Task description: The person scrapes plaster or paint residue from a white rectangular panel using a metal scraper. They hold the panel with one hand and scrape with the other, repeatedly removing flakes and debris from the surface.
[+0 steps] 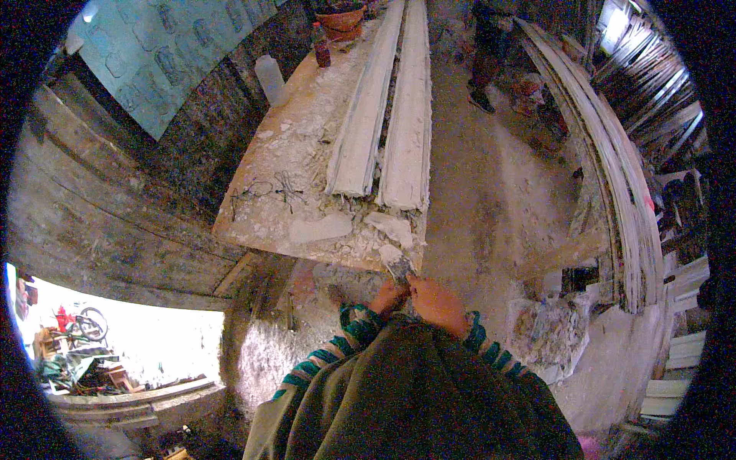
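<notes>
My left hand and my right hand are close together in front of my body, just off the near edge of the workbench. Both are closed, and their fingers meet around the lower end of a scraper with whitish plaster on its blade. The handle is hidden by the fingers. Just beyond the blade, a pale plaster chunk and a flat broken piece lie on the bench. Two long white plaster moldings run away from me side by side, their near ends ragged.
On the bench's left side are tangled wire, a whitish plastic container and a bottle of red liquid. A terracotta-coloured basin stands farther back. Long moldings line the right. A person's dark-clothed leg shows on the far floor.
</notes>
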Demonstrator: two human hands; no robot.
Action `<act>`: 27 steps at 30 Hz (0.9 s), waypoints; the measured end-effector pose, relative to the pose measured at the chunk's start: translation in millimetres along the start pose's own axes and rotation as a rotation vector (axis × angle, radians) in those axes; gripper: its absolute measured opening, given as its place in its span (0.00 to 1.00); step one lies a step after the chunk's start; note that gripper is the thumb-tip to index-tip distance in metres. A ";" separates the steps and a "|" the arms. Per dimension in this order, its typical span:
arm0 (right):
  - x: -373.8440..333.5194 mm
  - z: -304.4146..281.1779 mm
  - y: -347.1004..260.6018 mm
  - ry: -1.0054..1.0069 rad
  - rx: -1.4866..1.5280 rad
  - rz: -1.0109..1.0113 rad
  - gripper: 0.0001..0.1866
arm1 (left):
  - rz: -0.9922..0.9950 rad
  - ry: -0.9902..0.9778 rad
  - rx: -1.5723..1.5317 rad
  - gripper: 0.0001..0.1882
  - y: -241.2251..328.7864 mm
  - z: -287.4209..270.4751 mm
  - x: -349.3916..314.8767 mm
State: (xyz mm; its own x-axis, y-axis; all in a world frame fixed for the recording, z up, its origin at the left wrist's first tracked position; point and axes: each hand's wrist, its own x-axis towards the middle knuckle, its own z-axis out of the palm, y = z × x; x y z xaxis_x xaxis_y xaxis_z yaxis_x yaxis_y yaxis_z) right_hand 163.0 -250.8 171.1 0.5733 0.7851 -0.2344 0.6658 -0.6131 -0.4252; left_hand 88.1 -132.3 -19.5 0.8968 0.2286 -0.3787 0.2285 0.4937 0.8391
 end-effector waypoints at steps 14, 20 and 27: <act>-4.5 -10.2 -1.7 0.022 0.054 -0.096 0.22 | -0.055 -0.043 0.094 0.12 -11.9 -12.0 10.0; -13.4 -15.0 -5.0 -0.285 -0.073 0.083 0.21 | 0.025 0.049 0.389 0.11 -14.1 -7.9 12.9; -1.5 -14.5 -2.5 -0.115 -0.018 -0.087 0.19 | -0.001 -0.027 0.259 0.10 1.3 -8.1 4.8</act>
State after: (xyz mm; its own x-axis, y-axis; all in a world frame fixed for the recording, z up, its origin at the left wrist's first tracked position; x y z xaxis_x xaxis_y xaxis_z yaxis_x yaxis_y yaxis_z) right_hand 167.4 -251.7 185.2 0.4551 0.8396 -0.2966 0.7196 -0.5430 -0.4328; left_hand 89.6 -123.7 -23.4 0.9058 0.2037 -0.3716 0.3154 0.2616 0.9122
